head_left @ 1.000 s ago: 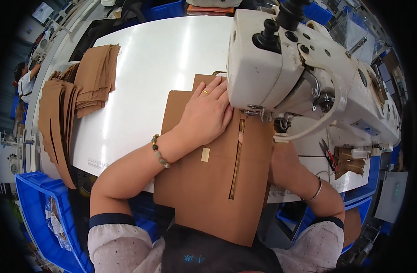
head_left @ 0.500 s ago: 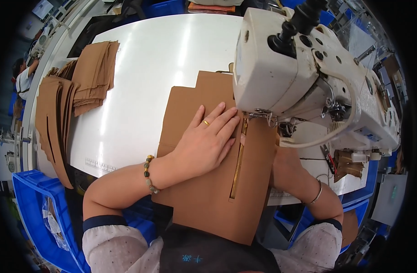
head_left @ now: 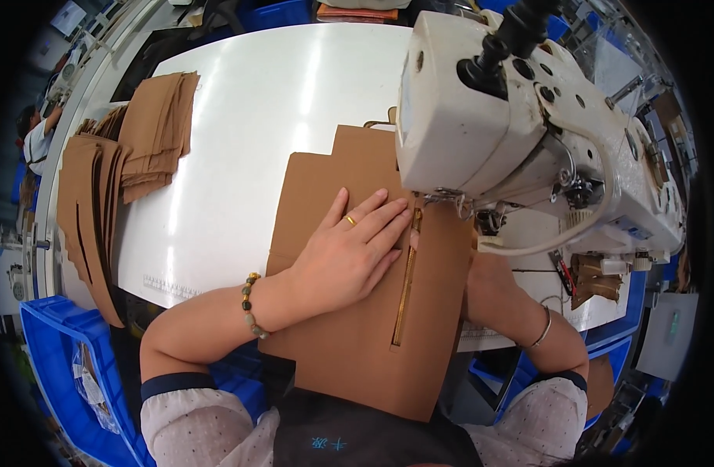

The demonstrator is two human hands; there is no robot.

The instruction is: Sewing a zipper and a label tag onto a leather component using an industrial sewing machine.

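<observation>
White worktable (head_left: 240,156); brown stacks (head_left: 156,124) at left, blue bin (head_left: 67,315) below. Brown zippered panel (head_left: 349,358) lies partly under sewing machine (head_left: 458,117); left hand (head_left: 349,253) rests flat on it, fingers parted; right hand (head_left: 483,276) mostly hidden, grip unclear.

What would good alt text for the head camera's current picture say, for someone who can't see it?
A person's left hand lies flat on a brown panel with a gold zipper, partly under a white sewing machine; the right hand is partly hidden at the panel's right edge. Piles of brown pieces lie on the left of the white table.
</observation>
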